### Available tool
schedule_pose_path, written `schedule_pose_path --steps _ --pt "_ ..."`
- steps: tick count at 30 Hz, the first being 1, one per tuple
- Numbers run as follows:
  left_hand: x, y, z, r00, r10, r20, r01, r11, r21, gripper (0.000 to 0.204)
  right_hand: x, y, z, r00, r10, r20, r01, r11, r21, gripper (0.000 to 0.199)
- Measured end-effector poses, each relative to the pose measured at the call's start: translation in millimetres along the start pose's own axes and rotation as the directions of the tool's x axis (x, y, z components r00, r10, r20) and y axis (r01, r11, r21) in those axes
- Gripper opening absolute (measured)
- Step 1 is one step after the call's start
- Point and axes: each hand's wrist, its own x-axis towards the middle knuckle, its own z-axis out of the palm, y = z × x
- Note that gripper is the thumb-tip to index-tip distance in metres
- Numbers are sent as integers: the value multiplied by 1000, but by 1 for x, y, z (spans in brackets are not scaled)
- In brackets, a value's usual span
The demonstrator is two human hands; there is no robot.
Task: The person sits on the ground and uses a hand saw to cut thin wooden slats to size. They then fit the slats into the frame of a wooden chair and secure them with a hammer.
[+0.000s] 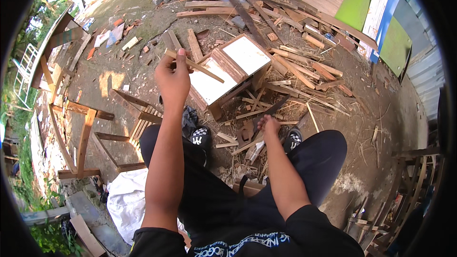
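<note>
I observe the left hand (173,77) closed round a wooden strip (205,70), which slants above the white-topped box (232,68). The right hand (270,125) is at the saw (278,106); whether gripping, I cannot tell.

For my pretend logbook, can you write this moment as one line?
left hand: pinching wooden strip over white-topped box | right hand: beside handsaw, contact unclear | ground: scattered wood offcuts
</note>
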Motion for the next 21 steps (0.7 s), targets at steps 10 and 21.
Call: schedule_pose_path --steps 10,21 --pt "-8 -15 -2 995 -43 91 40 998 43 37 37 81 -118 866 -432 -250 104 647 -756 22" --pt "-13 -6 53 932 268 244 -330 907 263 35 60 93 -138 829 -445 -340 -5 601 -799 61"
